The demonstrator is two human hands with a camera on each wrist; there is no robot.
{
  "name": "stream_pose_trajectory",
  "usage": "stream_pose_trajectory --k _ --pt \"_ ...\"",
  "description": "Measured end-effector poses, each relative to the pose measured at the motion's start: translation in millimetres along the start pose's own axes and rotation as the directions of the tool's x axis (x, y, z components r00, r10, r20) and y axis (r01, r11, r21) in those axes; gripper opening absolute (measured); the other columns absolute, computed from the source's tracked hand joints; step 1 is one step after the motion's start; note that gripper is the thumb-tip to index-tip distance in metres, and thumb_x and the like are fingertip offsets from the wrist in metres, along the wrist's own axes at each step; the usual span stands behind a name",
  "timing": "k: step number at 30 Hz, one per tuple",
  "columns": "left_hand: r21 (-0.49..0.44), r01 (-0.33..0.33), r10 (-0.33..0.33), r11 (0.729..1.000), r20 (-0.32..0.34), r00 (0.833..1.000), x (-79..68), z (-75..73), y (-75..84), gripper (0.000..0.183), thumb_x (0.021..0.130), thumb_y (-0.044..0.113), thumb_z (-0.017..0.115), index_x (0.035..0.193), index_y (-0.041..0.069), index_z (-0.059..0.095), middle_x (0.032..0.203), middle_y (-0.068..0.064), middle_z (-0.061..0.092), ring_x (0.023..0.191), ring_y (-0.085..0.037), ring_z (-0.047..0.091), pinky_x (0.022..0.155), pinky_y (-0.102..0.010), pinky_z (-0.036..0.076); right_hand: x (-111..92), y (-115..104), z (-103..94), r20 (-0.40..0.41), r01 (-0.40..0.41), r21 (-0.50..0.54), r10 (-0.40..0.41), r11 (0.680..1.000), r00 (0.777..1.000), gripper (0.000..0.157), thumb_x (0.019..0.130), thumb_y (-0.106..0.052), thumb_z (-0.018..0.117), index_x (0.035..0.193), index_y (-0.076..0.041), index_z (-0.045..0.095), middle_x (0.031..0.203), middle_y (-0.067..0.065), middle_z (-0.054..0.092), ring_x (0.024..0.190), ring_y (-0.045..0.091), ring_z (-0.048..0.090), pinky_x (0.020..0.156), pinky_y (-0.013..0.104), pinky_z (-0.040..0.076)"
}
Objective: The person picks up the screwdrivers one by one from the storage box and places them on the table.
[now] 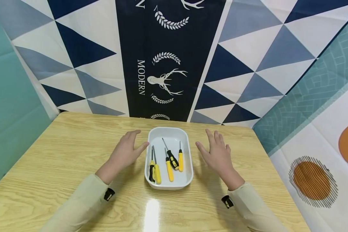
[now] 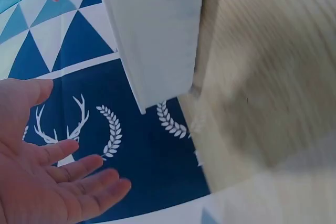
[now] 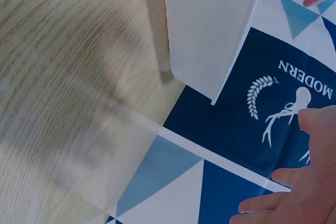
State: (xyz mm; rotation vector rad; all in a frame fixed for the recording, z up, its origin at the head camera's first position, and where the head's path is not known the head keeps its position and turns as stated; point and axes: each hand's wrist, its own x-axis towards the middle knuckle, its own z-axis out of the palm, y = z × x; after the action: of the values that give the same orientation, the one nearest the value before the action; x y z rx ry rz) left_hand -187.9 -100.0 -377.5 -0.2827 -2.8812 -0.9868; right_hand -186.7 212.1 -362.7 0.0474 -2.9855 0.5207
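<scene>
A white plastic tray (image 1: 174,141) stands on the wooden table, holding several screwdrivers. At its left side lie a black-and-yellow screwdriver (image 1: 152,170) and a yellow-handled one (image 1: 158,174). Toward the right are another yellow screwdriver (image 1: 169,170), a black one with yellow patches (image 1: 173,161) and a short yellow one (image 1: 180,161). My left hand (image 1: 125,151) is spread beside the tray's left wall, its thumb tip right at the rim. My right hand (image 1: 218,154), fingers extended, hovers off the right wall with a gap. Both palms are bare in the wrist views, facing the tray wall (image 2: 155,35).
The wooden table (image 1: 75,145) reaches back to a wall cloth (image 1: 168,58) with triangles and a dark deer-print band. Teal cloth (image 1: 14,96) hangs at the left, and a white sheet with orange circles (image 1: 311,180) at the right.
</scene>
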Motion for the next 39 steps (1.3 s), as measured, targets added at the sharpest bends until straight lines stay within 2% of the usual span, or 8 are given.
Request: stream_pose_trajectory --k 3,6,9,20,28,32,39 --pt "-0.133 0.068 -0.061 0.989 0.057 0.997 1.5 3.4 -1.1 0.069 0.09 0.048 0.055 0.139 0.004 0.038 0.139 -0.018 0.044 0.127 -0.036 0.044 0.103 -0.051 0.042 -0.1 0.9 -0.4 -0.027 0.019 0.007 -0.019 1.0 0.999 0.075 0.092 -0.061 0.038 0.149 -0.016 0.022 0.152 0.026 0.019 0.14 0.043 0.017 0.105 0.071 0.02" --pt "-0.263 0.158 -0.13 0.952 0.123 0.984 3.7 8.9 -2.3 0.064 0.088 0.043 0.061 0.137 0.007 0.041 0.135 -0.015 0.049 0.121 -0.033 0.049 0.096 -0.046 0.048 0.3 2.0 -1.2 -0.056 0.038 0.012 -0.038 0.999 0.998 0.072 0.093 -0.057 0.041 0.148 -0.013 0.026 0.149 0.026 0.026 0.137 0.044 0.026 0.102 0.069 0.028" --pt "-0.336 0.228 -0.181 0.914 0.166 0.969 5.3 15.4 -3.9 0.06 0.086 0.039 0.065 0.135 0.01 0.044 0.13 -0.012 0.052 0.116 -0.029 0.053 0.09 -0.039 0.052 1.0 3.1 -2.0 -0.074 0.049 0.027 -0.047 0.998 0.996 0.069 0.093 -0.054 0.043 0.147 -0.012 0.029 0.147 0.024 0.032 0.133 0.043 0.033 0.099 0.068 0.032" --pt "-0.488 0.286 -0.201 0.825 0.219 0.955 7.2 28.3 -7.8 0.053 0.086 0.021 0.067 0.131 0.004 0.045 0.124 -0.017 0.053 0.106 -0.028 0.057 0.075 -0.029 0.057 1.0 1.3 -4.2 -0.087 0.068 0.097 -0.059 0.993 0.994 0.06 0.092 -0.041 0.053 0.14 -0.008 0.04 0.14 0.019 0.045 0.128 0.038 0.042 0.101 0.057 0.039" --pt "-0.551 0.347 -0.253 0.759 0.241 0.937 9.9 36.3 -9.3 0.052 0.085 0.012 0.067 0.131 0.003 0.045 0.121 -0.019 0.052 0.094 -0.025 0.062 0.072 -0.03 0.059 -1.6 2.7 -6.3 -0.082 0.06 0.168 -0.047 0.984 0.996 0.055 0.09 -0.038 0.056 0.135 -0.008 0.046 0.13 0.018 0.053 0.111 0.036 0.056 0.086 0.05 0.05" --pt "-0.55 0.366 -0.271 0.751 0.25 0.93 10.3 39.9 -11.8 0.052 0.084 0.011 0.067 0.131 0.003 0.046 0.118 -0.019 0.054 0.09 -0.022 0.062 0.071 -0.03 0.059 -2.1 3.7 -7.3 -0.062 0.047 0.204 -0.035 0.978 0.997 0.055 0.09 -0.038 0.057 0.135 -0.008 0.047 0.13 0.019 0.053 0.111 0.036 0.056 0.086 0.05 0.05" --pt "-0.524 0.377 -0.282 0.764 0.255 0.925 10.6 39.3 -11.4 0.05 0.084 0.009 0.067 0.131 0.003 0.049 0.118 -0.018 0.056 0.09 -0.02 0.062 0.072 -0.03 0.058 -3.0 8.1 -8.2 -0.036 0.028 0.229 -0.02 0.973 0.999 0.053 0.091 -0.037 0.056 0.135 -0.009 0.047 0.128 0.02 0.055 0.109 0.036 0.058 0.085 0.049 0.051"
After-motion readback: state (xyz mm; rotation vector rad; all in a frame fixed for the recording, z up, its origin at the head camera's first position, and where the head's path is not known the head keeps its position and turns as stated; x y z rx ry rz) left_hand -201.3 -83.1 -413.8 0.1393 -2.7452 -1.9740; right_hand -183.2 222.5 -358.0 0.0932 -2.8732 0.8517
